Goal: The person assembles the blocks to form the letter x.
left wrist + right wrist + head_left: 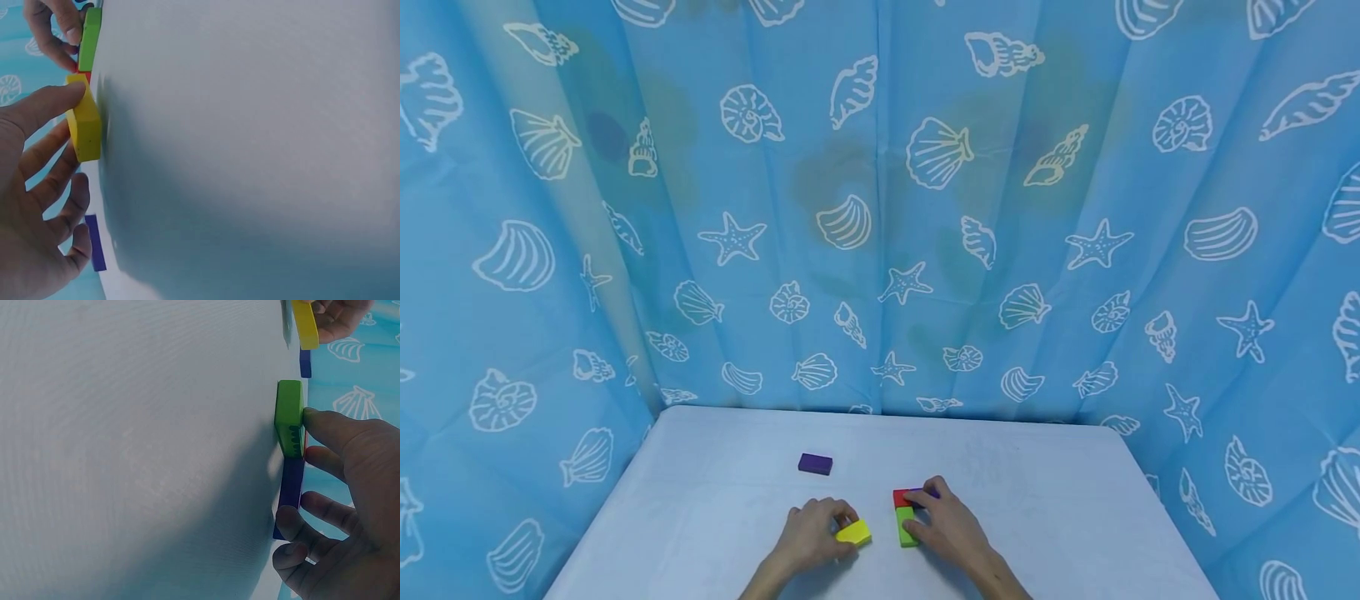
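My left hand point(811, 533) pinches a yellow block point(854, 534), with the thumb on one side and fingers on the other; the left wrist view shows it tilted close over the white table. To its right, a green block point(907, 527) lies with one end at a red block point(900, 498). A purple block point(290, 481) extends from the red one, partly hidden by the fingers of my right hand point(951, 529). That hand rests its thumb on the green block and its index finger on the red block, while the other fingers are loosely bent near the purple one.
A separate dark purple block point(815, 464) lies farther back on the white-covered table point(1037, 475), beyond the left hand. Blue curtains point(880, 208) with white shell and starfish prints stand behind the table and on both sides.
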Available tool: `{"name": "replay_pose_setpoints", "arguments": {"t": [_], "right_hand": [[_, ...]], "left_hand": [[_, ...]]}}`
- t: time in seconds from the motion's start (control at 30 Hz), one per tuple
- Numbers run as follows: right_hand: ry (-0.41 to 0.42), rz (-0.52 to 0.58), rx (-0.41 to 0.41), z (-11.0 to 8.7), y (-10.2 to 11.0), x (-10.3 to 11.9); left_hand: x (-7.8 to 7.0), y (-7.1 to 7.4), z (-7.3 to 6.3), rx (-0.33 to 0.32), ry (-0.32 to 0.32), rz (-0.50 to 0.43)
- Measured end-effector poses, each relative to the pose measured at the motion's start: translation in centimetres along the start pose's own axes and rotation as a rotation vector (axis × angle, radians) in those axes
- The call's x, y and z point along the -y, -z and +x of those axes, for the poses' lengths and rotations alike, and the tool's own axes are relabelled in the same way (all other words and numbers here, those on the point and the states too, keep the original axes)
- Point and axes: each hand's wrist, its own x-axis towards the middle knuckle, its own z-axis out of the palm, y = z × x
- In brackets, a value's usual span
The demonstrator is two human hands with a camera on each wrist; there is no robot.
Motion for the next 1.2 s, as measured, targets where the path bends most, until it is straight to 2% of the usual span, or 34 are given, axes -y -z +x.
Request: {"name": "replay_pose_setpoints", "arguments": {"t": [0.27, 0.67, 1.2], "right_hand": [[-0.01, 0.009, 0.001, 0.1, -0.1, 0.1], [-0.019, 0.005, -0.008, 0.2, -0.3, 0.0], [0.004, 0.008, -0.024, 0.1, -0.4, -0.2]], "left_hand": [[-0.3, 0.1, 0.3, -0.029, 0.005, 0.024], [-0.3, 0.1, 0.8, -0.07, -0.052, 0.068], [-0.6, -0.1, 1.4, -0.099, -0.072, 0.1]]}}
